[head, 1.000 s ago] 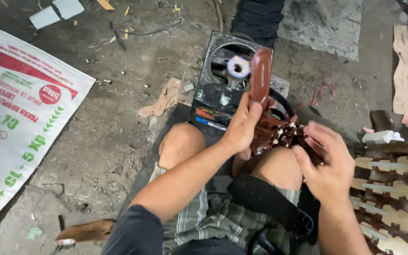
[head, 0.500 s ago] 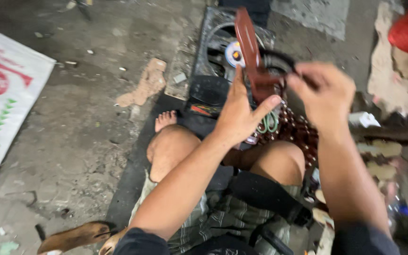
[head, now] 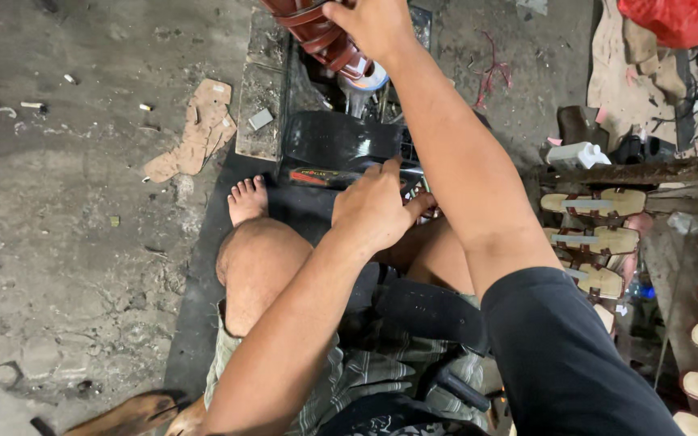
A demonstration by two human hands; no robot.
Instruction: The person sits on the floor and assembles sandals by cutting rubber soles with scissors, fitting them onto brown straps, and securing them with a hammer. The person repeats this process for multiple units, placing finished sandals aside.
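My right hand (head: 375,26) reaches far forward at the top of the view and is closed on a stack of brown leather sandal straps (head: 310,31). Under it stands an open black box (head: 329,144) holding a tape roll (head: 365,81) and small tools. My left hand (head: 375,211) lies low between my bare knees at the box's near edge. Its fingers are curled, with the thumb touching a small patterned piece (head: 423,192). Whether it grips anything is hidden. My bare foot (head: 245,200) rests on a black mat beside the box.
Rows of tan sandal soles (head: 599,202) sit on a rack at the right, with a white bottle (head: 579,153) and a red bag (head: 672,20) behind them. A cardboard scrap (head: 195,129) lies on the dirty concrete at the left. A black sole (head: 430,311) lies across my lap.
My right hand has lifted the brown straps from my lap and carried them forward over the box. My left hand has let go of them and dropped to the box's near edge.
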